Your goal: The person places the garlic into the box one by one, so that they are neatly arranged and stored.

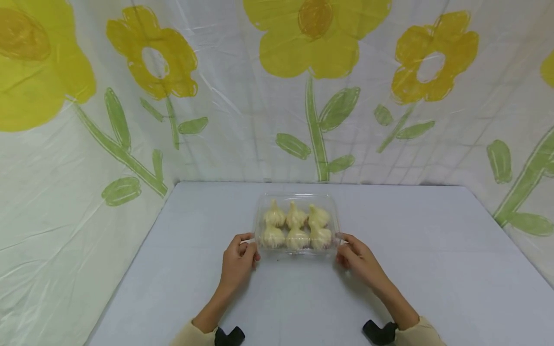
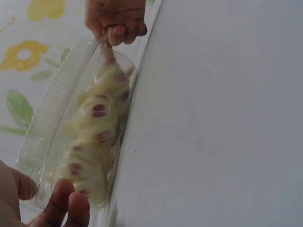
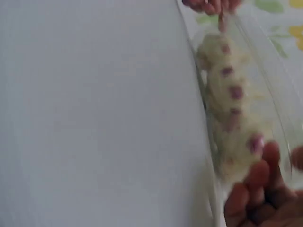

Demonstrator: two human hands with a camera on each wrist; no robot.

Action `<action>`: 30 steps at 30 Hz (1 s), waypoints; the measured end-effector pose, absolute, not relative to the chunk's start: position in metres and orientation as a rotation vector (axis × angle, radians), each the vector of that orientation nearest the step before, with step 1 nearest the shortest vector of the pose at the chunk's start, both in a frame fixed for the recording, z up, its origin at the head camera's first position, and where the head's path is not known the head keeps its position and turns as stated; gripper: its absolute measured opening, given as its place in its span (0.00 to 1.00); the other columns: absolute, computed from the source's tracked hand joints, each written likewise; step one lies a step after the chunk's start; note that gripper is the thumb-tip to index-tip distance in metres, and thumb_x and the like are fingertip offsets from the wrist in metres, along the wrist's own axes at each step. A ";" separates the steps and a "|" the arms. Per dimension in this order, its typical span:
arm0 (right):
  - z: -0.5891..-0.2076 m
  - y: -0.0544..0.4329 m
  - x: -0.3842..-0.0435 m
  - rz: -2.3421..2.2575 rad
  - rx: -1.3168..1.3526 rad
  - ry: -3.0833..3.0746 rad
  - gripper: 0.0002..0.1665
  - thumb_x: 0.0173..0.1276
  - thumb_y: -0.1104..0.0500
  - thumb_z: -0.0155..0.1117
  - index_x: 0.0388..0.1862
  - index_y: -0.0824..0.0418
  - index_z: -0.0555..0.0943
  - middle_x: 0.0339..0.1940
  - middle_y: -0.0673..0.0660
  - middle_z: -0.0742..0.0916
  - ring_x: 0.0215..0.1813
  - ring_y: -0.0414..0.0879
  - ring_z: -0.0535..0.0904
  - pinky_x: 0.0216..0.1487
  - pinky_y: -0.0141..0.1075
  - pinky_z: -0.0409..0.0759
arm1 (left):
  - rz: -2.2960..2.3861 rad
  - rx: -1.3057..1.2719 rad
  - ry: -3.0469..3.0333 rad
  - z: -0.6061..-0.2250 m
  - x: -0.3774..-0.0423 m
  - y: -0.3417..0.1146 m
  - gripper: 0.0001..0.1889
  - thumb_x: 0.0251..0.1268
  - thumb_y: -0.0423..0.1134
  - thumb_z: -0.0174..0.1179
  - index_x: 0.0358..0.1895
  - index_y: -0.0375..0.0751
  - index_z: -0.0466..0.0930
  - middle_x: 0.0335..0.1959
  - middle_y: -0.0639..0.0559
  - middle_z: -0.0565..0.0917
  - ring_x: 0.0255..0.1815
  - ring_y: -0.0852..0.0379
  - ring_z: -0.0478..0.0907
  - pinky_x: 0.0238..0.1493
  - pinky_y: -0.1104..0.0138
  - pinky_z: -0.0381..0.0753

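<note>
A clear plastic clamshell box [image 1: 279, 196] lies on the table, its lid down. Inside it sit several pale yellow pieces shaped like garlic bulbs [image 1: 296, 238], in two rows; in the wrist views they carry purplish marks [image 2: 99, 110]. My left hand [image 1: 239, 257] pinches the box at its near left side, thumb and fingers at the rim. On the opposite side my right hand [image 1: 357, 257] holds the rim the same way. In the right wrist view the right fingers [image 3: 258, 175] are curled beside the box wall, and that picture is blurred.
The box rests on a table with a white cover [image 1: 173, 250]. A white sheet with painted yellow flowers [image 1: 233, 144] hangs behind and along both sides. Dark wrist-worn devices [image 1: 380, 332] sit by the cream sleeves [image 1: 417, 334].
</note>
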State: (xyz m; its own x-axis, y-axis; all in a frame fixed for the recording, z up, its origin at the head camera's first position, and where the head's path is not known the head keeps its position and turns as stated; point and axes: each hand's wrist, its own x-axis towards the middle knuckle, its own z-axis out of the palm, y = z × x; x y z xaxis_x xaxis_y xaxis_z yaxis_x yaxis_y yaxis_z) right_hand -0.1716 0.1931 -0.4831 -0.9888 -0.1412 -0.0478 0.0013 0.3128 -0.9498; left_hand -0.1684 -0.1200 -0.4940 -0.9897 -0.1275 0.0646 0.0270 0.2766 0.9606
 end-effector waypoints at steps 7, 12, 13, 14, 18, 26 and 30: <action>-0.481 0.164 -0.160 -1.975 0.264 2.428 0.24 0.77 0.61 0.48 0.70 0.63 0.73 0.25 0.52 0.84 0.24 0.40 0.75 0.27 0.30 0.73 | -1.929 0.325 -2.235 -0.487 -0.156 -0.100 0.16 0.77 0.38 0.52 0.62 0.37 0.76 0.25 0.45 0.87 0.15 0.56 0.78 0.21 0.70 0.73; -0.481 0.154 -0.157 -2.068 0.411 2.416 0.23 0.75 0.62 0.49 0.65 0.65 0.77 0.23 0.47 0.86 0.21 0.38 0.76 0.28 0.27 0.73 | -2.069 0.457 -2.122 -0.483 -0.154 -0.093 0.19 0.80 0.44 0.53 0.61 0.34 0.74 0.27 0.47 0.88 0.15 0.58 0.78 0.18 0.71 0.69; -0.481 0.153 -0.157 -2.084 0.435 2.398 0.23 0.75 0.62 0.49 0.65 0.66 0.77 0.22 0.46 0.86 0.21 0.38 0.76 0.28 0.27 0.73 | -2.100 0.475 -2.099 -0.482 -0.154 -0.093 0.19 0.80 0.45 0.53 0.61 0.33 0.74 0.26 0.48 0.87 0.15 0.59 0.78 0.18 0.72 0.69; -0.481 0.152 -0.158 -2.101 0.458 2.376 0.23 0.75 0.62 0.49 0.65 0.66 0.77 0.22 0.45 0.86 0.20 0.38 0.75 0.28 0.27 0.74 | -2.129 0.495 -2.075 -0.481 -0.154 -0.093 0.19 0.80 0.46 0.53 0.60 0.33 0.74 0.26 0.49 0.87 0.15 0.59 0.78 0.18 0.72 0.69; -0.480 0.150 -0.158 -2.173 0.524 2.269 0.23 0.75 0.62 0.50 0.66 0.67 0.78 0.21 0.44 0.86 0.19 0.37 0.75 0.29 0.28 0.77 | -2.237 0.548 -1.996 -0.479 -0.153 -0.093 0.19 0.80 0.44 0.53 0.60 0.30 0.72 0.25 0.51 0.86 0.16 0.60 0.78 0.21 0.72 0.73; -0.479 0.150 -0.155 -2.302 0.527 2.129 0.22 0.76 0.64 0.49 0.64 0.70 0.78 0.19 0.44 0.85 0.18 0.37 0.73 0.25 0.29 0.76 | -2.302 0.574 -1.968 -0.474 -0.153 -0.093 0.20 0.80 0.41 0.52 0.62 0.28 0.70 0.22 0.55 0.85 0.16 0.62 0.79 0.20 0.73 0.72; -0.479 0.149 -0.154 -2.316 0.543 2.121 0.21 0.75 0.64 0.49 0.60 0.70 0.79 0.18 0.45 0.84 0.16 0.37 0.72 0.23 0.29 0.76 | -2.312 0.590 -1.954 -0.473 -0.152 -0.093 0.18 0.79 0.40 0.52 0.61 0.30 0.71 0.20 0.55 0.84 0.15 0.62 0.78 0.20 0.73 0.72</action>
